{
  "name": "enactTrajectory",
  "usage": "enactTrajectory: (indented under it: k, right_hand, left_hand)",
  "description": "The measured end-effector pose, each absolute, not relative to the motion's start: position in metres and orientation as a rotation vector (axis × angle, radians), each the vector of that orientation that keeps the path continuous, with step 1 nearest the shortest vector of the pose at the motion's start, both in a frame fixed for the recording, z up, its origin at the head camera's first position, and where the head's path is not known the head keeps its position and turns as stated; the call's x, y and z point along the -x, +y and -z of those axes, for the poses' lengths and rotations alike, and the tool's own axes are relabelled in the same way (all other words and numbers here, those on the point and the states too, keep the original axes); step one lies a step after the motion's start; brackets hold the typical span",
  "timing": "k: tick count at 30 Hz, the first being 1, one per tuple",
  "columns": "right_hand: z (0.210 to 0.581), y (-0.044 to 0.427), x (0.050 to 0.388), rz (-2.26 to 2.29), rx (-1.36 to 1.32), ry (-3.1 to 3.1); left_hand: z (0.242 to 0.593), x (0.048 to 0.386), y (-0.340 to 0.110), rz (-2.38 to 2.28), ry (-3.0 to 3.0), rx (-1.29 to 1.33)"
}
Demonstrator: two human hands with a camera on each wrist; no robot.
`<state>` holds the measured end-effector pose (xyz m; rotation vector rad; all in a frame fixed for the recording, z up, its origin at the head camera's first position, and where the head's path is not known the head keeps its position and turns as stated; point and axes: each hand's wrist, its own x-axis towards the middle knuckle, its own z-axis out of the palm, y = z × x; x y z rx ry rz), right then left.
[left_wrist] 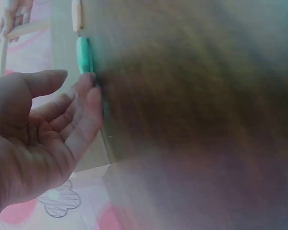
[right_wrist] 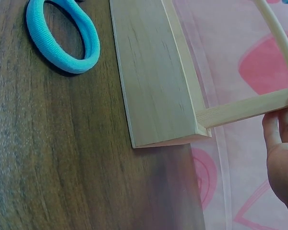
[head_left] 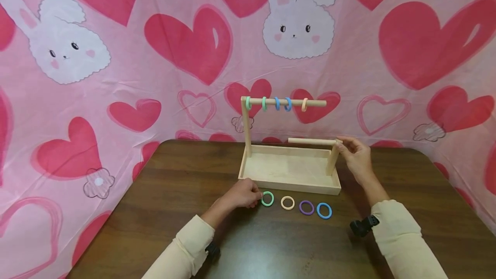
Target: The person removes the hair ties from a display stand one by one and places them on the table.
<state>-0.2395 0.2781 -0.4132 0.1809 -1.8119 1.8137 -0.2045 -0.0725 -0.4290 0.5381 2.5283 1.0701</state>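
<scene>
Mint-green round fabric hair tie [head_left: 267, 199] lies, in the head view, right at the fingertips of the left hand [head_left: 246, 193]; the right hand [head_left: 357, 159] pinches the short square pale-wood post [head_left: 332, 162] of a pale wooden rack [head_left: 294, 187]. In the left wrist view, relaxed fingers meet the tie, thumb apart: seemingly a pick-up, calling for a thumb-and-finger pinch. In the right wrist view, brown wood-grain table [right_wrist: 48, 167] and pink heart-print cloth [right_wrist: 261, 60] surround that grip.
</scene>
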Motion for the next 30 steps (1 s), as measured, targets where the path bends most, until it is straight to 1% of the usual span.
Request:
enactTrajectory:
  k: [4, 9, 16, 21, 30]
  right_hand:
    - [0.414, 0.278, 0.24, -1.833, -0.202, -1.804]
    - [0.414, 0.279, 0.24, -1.848, -0.21, -1.785]
    - [0.414, 0.279, 0.239, -1.847, -0.22, -1.79]
    - [0.413, 0.279, 0.237, -1.837, -0.212, -1.802]
    - [0.413, 0.278, 0.238, -1.824, -0.201, -1.81]
  left_hand:
    - [0.421, 0.209, -0.071, -0.982, 2.576, -0.616]
    - [0.408, 0.218, -0.071, -1.001, 2.608, -0.628]
    - [0.39, 0.228, -0.071, -1.18, 2.661, -0.639]
    - [0.381, 0.242, -0.07, -1.31, 2.663, -0.679]
    - [0.364, 0.262, -0.069, -1.454, 2.829, -0.635]
